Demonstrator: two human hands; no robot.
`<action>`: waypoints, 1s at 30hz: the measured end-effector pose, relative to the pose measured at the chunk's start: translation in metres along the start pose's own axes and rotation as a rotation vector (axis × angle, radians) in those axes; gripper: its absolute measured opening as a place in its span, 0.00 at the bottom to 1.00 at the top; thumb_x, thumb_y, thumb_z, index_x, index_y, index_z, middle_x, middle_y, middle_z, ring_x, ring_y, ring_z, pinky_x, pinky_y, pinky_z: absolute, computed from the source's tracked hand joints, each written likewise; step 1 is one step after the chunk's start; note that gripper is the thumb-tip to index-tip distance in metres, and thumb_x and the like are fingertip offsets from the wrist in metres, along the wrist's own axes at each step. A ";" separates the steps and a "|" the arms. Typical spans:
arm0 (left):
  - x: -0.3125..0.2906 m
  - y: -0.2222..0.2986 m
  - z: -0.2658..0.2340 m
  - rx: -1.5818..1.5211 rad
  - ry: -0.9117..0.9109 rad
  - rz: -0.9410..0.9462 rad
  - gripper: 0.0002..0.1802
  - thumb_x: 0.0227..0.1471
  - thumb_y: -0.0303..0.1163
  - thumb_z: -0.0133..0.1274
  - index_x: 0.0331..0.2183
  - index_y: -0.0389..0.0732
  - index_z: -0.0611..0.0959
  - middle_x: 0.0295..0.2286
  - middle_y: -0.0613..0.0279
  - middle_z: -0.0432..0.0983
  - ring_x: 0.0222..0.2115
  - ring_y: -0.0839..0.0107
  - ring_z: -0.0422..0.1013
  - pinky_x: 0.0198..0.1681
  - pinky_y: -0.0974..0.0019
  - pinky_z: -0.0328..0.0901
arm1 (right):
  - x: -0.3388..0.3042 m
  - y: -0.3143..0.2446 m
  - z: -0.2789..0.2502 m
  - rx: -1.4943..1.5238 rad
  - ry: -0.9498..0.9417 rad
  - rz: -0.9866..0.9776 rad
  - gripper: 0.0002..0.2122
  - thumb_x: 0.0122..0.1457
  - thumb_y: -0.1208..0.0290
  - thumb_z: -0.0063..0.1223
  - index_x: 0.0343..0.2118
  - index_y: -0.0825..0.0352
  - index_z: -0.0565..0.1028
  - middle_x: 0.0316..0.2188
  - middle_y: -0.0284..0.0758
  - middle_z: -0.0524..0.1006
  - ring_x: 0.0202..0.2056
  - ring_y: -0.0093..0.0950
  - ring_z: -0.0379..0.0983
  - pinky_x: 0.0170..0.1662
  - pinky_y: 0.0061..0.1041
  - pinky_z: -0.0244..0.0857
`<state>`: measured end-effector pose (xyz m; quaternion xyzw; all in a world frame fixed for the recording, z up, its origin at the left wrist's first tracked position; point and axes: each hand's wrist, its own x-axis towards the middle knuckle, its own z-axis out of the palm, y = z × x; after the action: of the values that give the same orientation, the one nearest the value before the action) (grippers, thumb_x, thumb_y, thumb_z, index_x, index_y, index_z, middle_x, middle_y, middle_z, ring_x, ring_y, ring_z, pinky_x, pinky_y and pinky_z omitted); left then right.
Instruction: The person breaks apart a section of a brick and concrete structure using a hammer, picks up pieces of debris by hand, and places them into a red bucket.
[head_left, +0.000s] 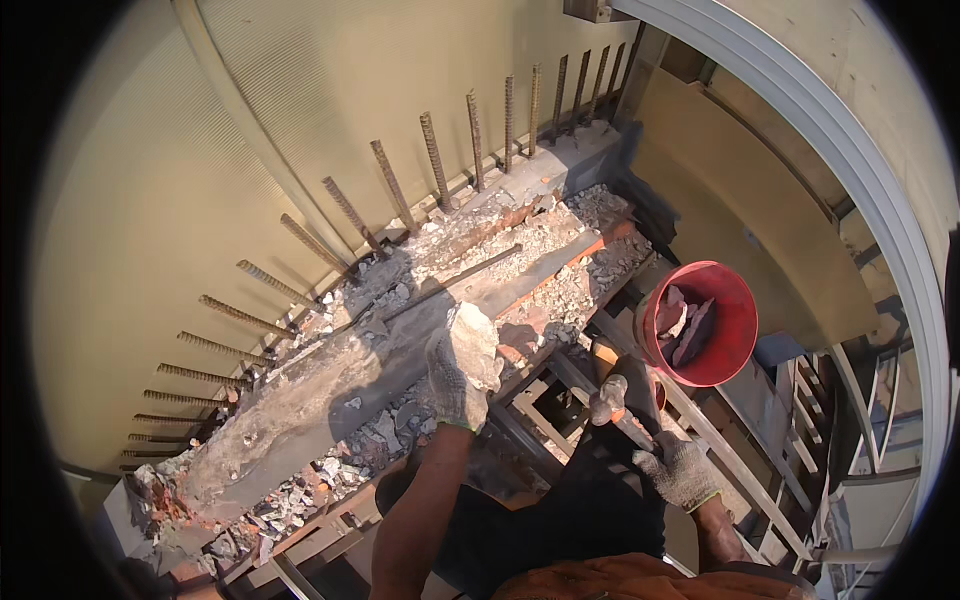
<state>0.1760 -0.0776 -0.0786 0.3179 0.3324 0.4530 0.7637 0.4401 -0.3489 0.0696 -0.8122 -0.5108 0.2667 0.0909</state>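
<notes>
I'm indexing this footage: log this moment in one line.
left hand: holds pale rubble chunk | right hand: grips hammer | red bucket: contains rubble pieces

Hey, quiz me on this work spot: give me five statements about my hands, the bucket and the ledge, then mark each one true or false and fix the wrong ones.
1. The left hand holds a pale chunk of rubble. True.
2. The right hand holds nothing. False: it grips a hammer.
3. Both hands wear gloves. True.
4. The red bucket is empty. False: there are broken pieces inside it.
5. A row of ribbed metal bars stands along the broken ledge. True.
</notes>
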 end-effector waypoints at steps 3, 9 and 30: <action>0.056 -0.036 0.149 -0.359 0.006 -0.474 0.37 0.70 0.61 0.39 0.69 0.49 0.72 0.67 0.66 0.69 0.62 0.62 0.67 0.62 0.43 0.61 | 0.006 0.058 0.010 -0.059 -0.024 0.062 0.29 0.64 0.38 0.60 0.45 0.66 0.79 0.30 0.49 0.81 0.35 0.54 0.81 0.39 0.49 0.73; 0.072 -0.123 0.288 0.386 -0.259 -0.291 0.38 0.70 0.58 0.49 0.67 0.39 0.72 0.65 0.51 0.68 0.68 0.56 0.62 0.69 0.51 0.57 | 0.013 0.045 0.010 -0.084 -0.085 0.066 0.25 0.60 0.44 0.67 0.42 0.65 0.76 0.29 0.45 0.83 0.33 0.48 0.83 0.37 0.47 0.74; -0.647 0.234 -0.287 1.690 2.058 -0.232 0.54 0.49 0.64 0.68 0.68 0.43 0.72 0.70 0.41 0.59 0.73 0.40 0.49 0.75 0.31 0.40 | 0.126 -0.300 0.127 -0.250 0.143 -1.349 0.17 0.71 0.57 0.55 0.42 0.72 0.79 0.25 0.53 0.78 0.29 0.52 0.79 0.34 0.44 0.70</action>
<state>-0.4030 -0.5182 0.0826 0.1762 0.9545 0.0744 -0.2288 0.1807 -0.1154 0.0457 -0.3370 -0.9242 0.0366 0.1760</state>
